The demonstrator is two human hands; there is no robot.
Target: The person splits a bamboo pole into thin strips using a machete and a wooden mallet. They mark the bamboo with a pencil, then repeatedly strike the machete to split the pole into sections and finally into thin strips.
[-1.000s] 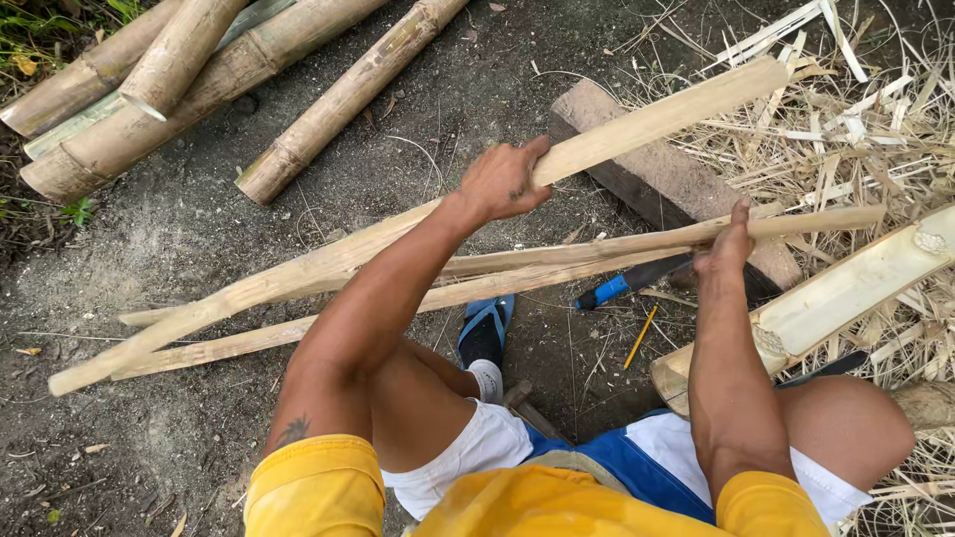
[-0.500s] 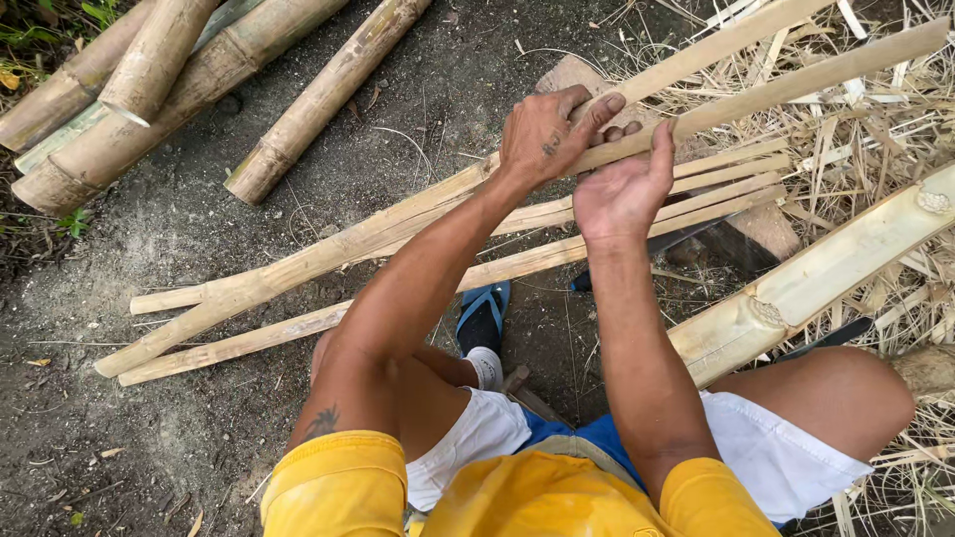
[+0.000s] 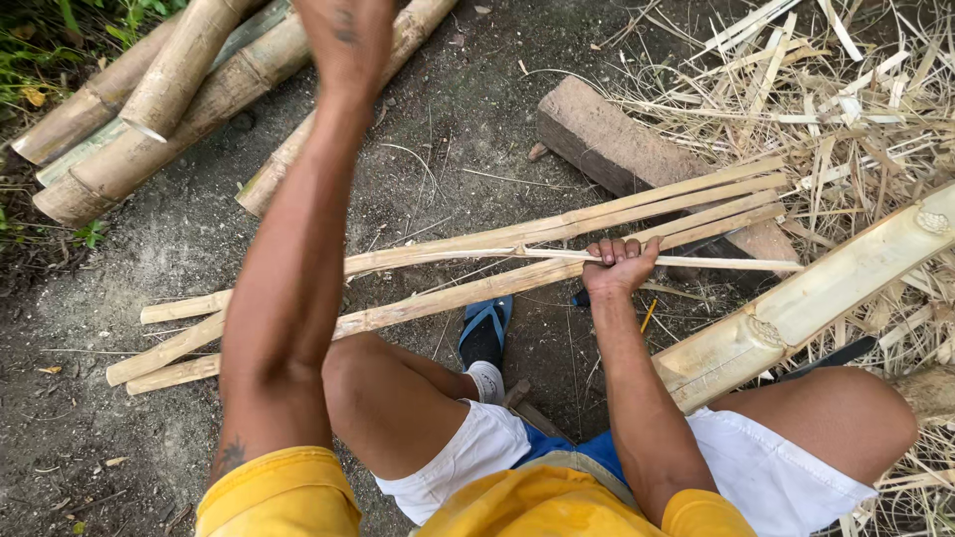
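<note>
Our right hand [image 3: 619, 267] is wrapped around a thin bamboo strip [image 3: 696, 262], fingers curled over it, holding it just above the pile of split bamboo slats [image 3: 557, 231] on the dirt. Our left hand [image 3: 348, 35] is raised high, near the top edge of the view; we cannot tell whether it grips anything. A wooden block [image 3: 617, 149] lies under the slats' far ends. A half-split bamboo culm [image 3: 826, 293] rests beside our right knee, whole bamboo poles [image 3: 169, 94] lie well apart at far left, and a blue sandal [image 3: 484, 333] sits below the slats.
</note>
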